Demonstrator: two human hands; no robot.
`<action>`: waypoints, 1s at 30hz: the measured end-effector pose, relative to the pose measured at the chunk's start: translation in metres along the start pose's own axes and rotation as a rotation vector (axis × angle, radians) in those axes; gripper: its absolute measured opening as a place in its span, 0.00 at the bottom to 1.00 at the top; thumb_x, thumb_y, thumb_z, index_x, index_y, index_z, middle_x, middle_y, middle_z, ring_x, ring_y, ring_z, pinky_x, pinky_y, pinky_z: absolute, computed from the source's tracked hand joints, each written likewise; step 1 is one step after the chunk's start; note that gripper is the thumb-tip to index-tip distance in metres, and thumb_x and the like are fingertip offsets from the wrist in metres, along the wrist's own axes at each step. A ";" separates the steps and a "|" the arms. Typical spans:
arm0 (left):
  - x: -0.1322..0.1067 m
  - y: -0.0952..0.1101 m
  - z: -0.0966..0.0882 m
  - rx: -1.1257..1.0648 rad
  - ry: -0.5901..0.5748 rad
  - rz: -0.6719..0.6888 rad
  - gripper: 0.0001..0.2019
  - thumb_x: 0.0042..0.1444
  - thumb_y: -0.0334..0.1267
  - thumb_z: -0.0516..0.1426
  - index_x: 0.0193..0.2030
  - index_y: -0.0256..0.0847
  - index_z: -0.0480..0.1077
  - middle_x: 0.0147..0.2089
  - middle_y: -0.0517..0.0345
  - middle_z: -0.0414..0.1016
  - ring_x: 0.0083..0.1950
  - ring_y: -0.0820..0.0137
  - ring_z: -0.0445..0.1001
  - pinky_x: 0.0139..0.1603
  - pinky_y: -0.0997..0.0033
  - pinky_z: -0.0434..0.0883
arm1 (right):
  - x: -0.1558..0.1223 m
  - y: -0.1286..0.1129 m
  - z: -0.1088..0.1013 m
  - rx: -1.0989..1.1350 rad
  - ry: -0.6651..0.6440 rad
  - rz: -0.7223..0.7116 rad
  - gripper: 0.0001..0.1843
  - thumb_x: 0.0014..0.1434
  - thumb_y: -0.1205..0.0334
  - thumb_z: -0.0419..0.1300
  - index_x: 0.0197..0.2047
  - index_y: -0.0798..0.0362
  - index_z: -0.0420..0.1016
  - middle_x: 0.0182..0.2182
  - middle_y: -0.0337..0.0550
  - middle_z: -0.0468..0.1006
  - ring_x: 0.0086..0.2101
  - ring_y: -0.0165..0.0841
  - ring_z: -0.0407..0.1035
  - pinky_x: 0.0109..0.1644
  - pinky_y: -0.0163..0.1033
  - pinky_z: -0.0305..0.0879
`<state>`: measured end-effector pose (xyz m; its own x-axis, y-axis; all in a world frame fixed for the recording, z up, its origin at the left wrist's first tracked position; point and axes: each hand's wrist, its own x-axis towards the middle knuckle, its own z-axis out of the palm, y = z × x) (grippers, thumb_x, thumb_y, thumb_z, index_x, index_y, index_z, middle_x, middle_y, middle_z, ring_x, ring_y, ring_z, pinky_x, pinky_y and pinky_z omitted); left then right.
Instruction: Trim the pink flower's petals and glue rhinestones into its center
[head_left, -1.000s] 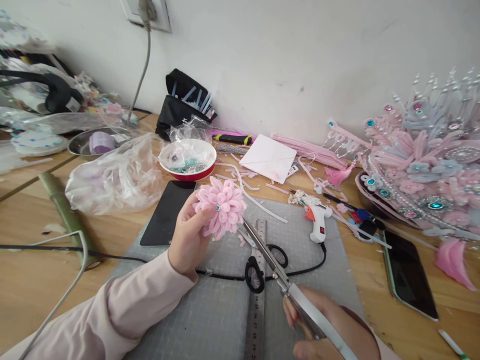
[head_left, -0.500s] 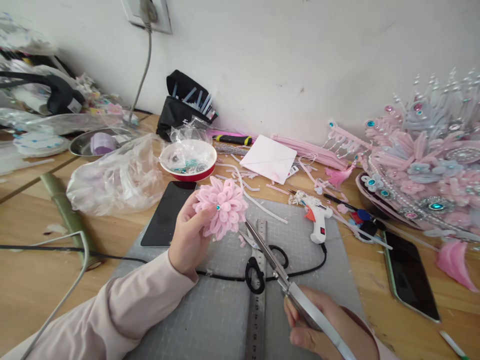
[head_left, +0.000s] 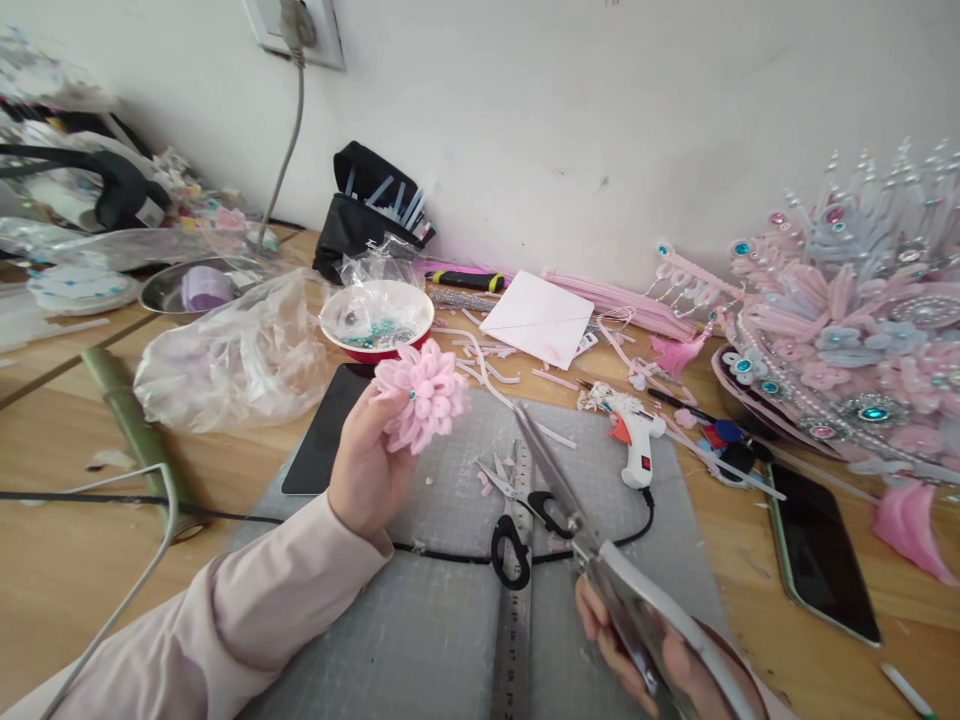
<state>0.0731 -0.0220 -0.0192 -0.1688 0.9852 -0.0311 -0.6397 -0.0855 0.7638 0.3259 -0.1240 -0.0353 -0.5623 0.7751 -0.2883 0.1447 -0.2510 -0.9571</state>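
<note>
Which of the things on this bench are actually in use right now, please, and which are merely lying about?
In use:
- pink flower, held up in the left hand
- large silver scissors, gripped in the right hand

Lying about:
- small black-handled scissors on the metal ruler
- glue gun
- bead bowl
- two phones
- pink headdress

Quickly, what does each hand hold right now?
Left hand: closed on the pink flower.
Right hand: closed on the big scissors, blades shut.

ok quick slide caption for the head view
Left hand holds a pink flower; right hand grips metal scissors above a cutting mat.
</note>
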 end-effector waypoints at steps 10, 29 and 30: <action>-0.006 0.000 0.006 -0.064 0.001 -0.328 0.07 0.49 0.29 0.55 0.36 0.38 0.70 0.32 0.59 0.72 0.28 0.77 0.70 0.27 0.81 0.69 | 0.007 -0.002 0.002 0.158 -0.006 0.052 0.45 0.35 0.23 0.50 0.44 0.53 0.66 0.24 0.39 0.67 0.18 0.24 0.53 0.22 0.33 0.53; -0.030 -0.008 0.007 -0.127 -0.380 -1.458 0.32 0.54 0.59 0.44 0.33 0.26 0.72 0.17 0.49 0.70 0.13 0.75 0.66 0.12 0.82 0.59 | 0.009 0.002 0.024 -0.190 0.534 0.068 0.20 0.43 0.57 0.64 0.40 0.52 0.68 0.22 0.35 0.66 0.25 0.29 0.62 0.34 0.34 0.66; -0.031 -0.007 0.008 -0.138 -0.382 -1.439 0.33 0.53 0.60 0.45 0.35 0.25 0.73 0.18 0.48 0.71 0.15 0.75 0.67 0.13 0.82 0.62 | 0.008 0.001 0.023 -0.196 0.522 0.067 0.20 0.43 0.57 0.63 0.40 0.52 0.68 0.20 0.34 0.65 0.24 0.29 0.60 0.32 0.33 0.65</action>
<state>0.0892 -0.0511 -0.0188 0.8386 0.2121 -0.5018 -0.1506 0.9754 0.1607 0.3024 -0.1313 -0.0382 -0.0759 0.9580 -0.2767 0.3431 -0.2355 -0.9093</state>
